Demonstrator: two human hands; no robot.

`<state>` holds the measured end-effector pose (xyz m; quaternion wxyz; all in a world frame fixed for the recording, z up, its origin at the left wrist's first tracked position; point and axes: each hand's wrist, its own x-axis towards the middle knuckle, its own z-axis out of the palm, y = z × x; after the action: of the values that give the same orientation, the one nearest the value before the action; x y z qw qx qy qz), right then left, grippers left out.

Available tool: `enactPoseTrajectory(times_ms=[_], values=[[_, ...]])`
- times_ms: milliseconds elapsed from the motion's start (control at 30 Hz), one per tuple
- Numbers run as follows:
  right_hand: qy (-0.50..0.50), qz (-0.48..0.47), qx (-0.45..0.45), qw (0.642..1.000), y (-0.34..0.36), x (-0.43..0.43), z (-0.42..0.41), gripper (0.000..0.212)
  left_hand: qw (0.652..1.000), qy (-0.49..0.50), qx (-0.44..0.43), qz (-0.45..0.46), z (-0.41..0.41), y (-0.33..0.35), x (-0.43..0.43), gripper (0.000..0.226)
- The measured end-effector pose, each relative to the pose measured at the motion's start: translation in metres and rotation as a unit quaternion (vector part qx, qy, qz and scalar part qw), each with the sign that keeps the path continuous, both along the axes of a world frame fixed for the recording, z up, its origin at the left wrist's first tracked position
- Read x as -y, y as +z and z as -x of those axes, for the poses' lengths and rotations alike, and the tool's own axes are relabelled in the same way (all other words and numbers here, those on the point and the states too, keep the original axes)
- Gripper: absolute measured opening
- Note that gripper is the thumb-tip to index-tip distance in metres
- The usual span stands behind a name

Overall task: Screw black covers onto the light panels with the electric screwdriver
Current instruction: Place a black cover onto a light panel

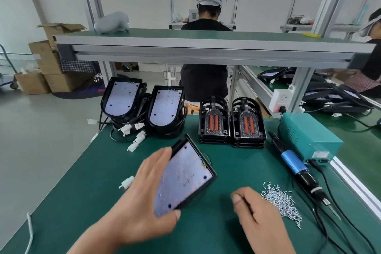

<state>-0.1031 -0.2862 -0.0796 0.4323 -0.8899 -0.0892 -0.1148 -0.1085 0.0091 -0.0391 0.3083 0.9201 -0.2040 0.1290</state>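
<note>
- Left hand grips a black-framed white LED light panel, tilted above the green bench mat; thumb and fingers clamp its edges.
- Right hand beside the loose pile of silver screws, fingers curled; looks like it's pinching something, too blurred to tell.
- Blue-and-black electric screwdriver lies on the mat, right side.
- Stacked black covers with orange lenses at the back.

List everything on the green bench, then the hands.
held light panel: 1, black frame, white face, centre, tilted
light panel stacks: 2, black and white, back left
black covers: 2 stacks, orange inserts, back centre
white connectors: several, by the left stacks
screws: pile, silver, right front
electric screwdriver: 1, blue and black, lying right
power box: 1, teal, far right
left hand: gripping the held panel
right hand: beside the screws, grip unclear
</note>
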Motion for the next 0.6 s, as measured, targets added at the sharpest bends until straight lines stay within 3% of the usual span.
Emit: enactPoseTrajectory(times_ms=[200, 333, 600], values=[[-0.082, -0.086, 0.033, 0.992, 0.000, 0.006, -0.002, 0.018, 0.989, -0.044, -0.059, -0.125, 0.012, -0.018, 0.019, 0.116], [-0.096, -0.123, 0.028, 0.987, 0.000, 0.008, -0.003, 0.019, 0.976, -0.069, -0.052, -0.199, 0.009, -0.014, 0.030, 0.110], [-0.132, -0.145, 0.022, 0.980, 0.015, 0.019, -0.026, 0.012, 0.979, -0.056, -0.070, -0.182, 0.014, -0.010, 0.024, 0.116]])
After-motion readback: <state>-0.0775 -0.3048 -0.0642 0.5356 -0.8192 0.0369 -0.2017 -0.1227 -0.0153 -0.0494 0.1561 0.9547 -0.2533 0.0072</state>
